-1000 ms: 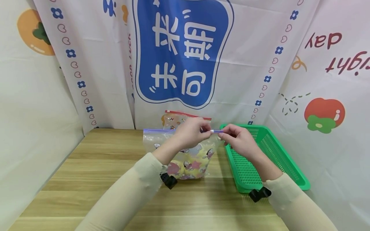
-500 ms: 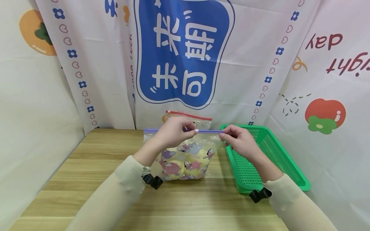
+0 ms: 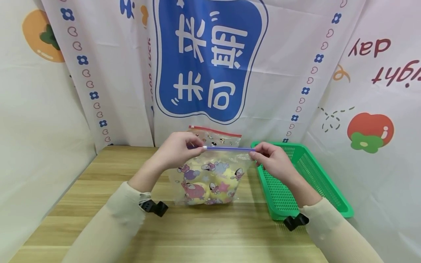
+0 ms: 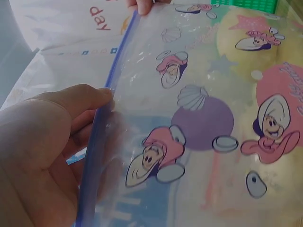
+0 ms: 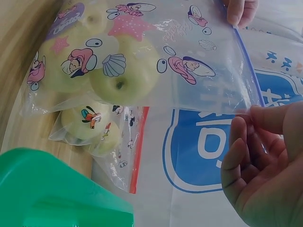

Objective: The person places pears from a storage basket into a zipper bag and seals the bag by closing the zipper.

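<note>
A clear slider zip bag (image 3: 210, 175) with a purple zip strip and cartoon print stands upright on the table. Round yellow-green fruits (image 5: 124, 78), apples or pears, fill its lower part. My left hand (image 3: 179, 150) pinches the strip by its white slider, left of the bag's middle; in the left wrist view the thumb lies on the purple strip. With thumb and fingers, my right hand (image 3: 271, 159) holds the right end of the strip. Behind it, a second bag (image 3: 215, 137) with a red zip strip also holds fruit, as the right wrist view shows.
A green plastic basket (image 3: 309, 175) stands on the right, close to my right forearm. The wooden table (image 3: 108, 197) reaches back to a white printed cloth (image 3: 279, 47) hanging behind and at both sides.
My left hand has slid leftward along the purple strip with the white slider, from near the right end to left of the middle. The right hand has stayed at its end.
</note>
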The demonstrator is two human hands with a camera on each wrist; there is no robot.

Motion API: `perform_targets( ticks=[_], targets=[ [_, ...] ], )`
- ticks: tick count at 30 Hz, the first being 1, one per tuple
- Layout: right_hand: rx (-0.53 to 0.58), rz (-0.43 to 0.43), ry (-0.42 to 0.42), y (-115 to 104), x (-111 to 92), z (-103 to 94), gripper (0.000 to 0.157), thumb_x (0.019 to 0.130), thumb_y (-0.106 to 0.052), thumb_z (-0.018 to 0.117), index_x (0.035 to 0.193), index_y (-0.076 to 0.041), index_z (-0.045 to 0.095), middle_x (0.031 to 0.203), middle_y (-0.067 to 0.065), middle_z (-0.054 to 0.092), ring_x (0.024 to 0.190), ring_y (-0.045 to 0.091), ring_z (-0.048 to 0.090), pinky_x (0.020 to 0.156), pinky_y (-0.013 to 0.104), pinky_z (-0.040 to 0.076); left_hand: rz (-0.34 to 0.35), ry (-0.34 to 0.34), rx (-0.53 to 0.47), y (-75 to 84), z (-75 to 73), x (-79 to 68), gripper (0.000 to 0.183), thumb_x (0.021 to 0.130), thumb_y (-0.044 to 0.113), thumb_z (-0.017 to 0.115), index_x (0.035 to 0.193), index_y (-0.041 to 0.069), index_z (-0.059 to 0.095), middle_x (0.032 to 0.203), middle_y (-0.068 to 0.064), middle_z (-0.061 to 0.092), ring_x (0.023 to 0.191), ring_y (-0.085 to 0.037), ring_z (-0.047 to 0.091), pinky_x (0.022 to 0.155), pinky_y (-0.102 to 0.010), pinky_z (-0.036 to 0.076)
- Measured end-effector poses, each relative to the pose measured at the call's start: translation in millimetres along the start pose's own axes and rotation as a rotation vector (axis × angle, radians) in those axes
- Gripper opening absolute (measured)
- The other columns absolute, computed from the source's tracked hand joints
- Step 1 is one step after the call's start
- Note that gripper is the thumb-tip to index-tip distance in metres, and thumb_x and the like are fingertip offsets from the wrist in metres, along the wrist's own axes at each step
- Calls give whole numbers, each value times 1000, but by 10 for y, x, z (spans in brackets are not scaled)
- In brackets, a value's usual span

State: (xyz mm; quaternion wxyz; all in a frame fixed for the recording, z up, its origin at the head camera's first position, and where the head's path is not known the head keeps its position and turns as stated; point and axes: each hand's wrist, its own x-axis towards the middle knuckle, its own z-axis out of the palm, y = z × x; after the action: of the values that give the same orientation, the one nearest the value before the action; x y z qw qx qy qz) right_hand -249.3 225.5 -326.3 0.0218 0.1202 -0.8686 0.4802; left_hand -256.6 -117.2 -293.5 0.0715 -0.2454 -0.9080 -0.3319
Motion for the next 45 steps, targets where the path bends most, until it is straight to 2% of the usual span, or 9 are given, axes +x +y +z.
perform_targets(
  ticks=[5, 13, 18, 25, 32, 36, 40, 45],
  targets=[
    [2, 3, 3, -3, 4, 3, 24, 109, -34, 71, 111, -9, 71, 98, 14, 70, 82, 26, 64, 64, 30, 54, 8, 14, 0, -116, -101, -81, 14, 104, 26, 78, 111, 15, 84, 106, -3, 78, 93, -20, 69, 85, -39, 60],
    [11, 8, 4, 8, 12, 1, 25, 109, -34, 71, 111, -9, 72, 99, 14, 70, 86, 32, 66, 65, 30, 55, -32, 42, -19, -301, -258, -217, 13, 104, 25, 77, 108, 15, 84, 105, -4, 78, 94, -21, 69, 83, -35, 59],
    [10, 14, 4, 23, 23, -7, 25, 109, -35, 71, 112, -9, 72, 99, 13, 70, 84, 27, 66, 65, 30, 55, -35, 57, -35, -390, -322, -287, 13, 105, 24, 77, 108, 14, 84, 105, -5, 78, 95, -23, 69, 84, -34, 59],
    [20, 22, 1, 25, 24, -17, 25, 110, -34, 70, 113, -9, 71, 102, 18, 70, 84, 24, 66, 66, 29, 56, -80, 62, -50, -496, -409, -367, 17, 105, 27, 77, 112, 13, 84, 106, -5, 78, 95, -23, 68, 82, -34, 59],
    [24, 18, -3, 17, 21, -22, 25, 110, -33, 69, 114, -8, 71, 98, 8, 70, 84, 24, 66, 66, 30, 56, -104, 81, -53, -559, -500, -460, 19, 105, 32, 78, 112, 16, 84, 104, -5, 78, 93, -22, 68, 78, -31, 59],
    [28, 18, -8, 11, 26, -18, 26, 110, -34, 70, 115, -8, 71, 98, 8, 70, 84, 24, 66, 66, 30, 55, -112, 88, -71, -592, -519, -489, 21, 104, 34, 79, 113, 16, 85, 104, -5, 79, 92, -22, 69, 76, -28, 59],
    [43, 35, -21, 11, 25, -16, 29, 110, -36, 69, 119, -9, 71, 100, 8, 69, 84, 23, 66, 66, 29, 56, -147, 55, -127, -641, -513, -512, 26, 104, 38, 79, 116, 15, 83, 105, -7, 78, 94, -25, 68, 76, -28, 58],
    [72, 49, -59, 36, 24, -32, 32, 110, -36, 69, 124, -8, 69, 101, 10, 69, 83, 20, 66, 68, 31, 59, -174, -73, -203, -767, -469, -566, 29, 101, 38, 81, 117, 13, 78, 108, -7, 75, 96, -24, 65, 80, -30, 58]
  ],
)
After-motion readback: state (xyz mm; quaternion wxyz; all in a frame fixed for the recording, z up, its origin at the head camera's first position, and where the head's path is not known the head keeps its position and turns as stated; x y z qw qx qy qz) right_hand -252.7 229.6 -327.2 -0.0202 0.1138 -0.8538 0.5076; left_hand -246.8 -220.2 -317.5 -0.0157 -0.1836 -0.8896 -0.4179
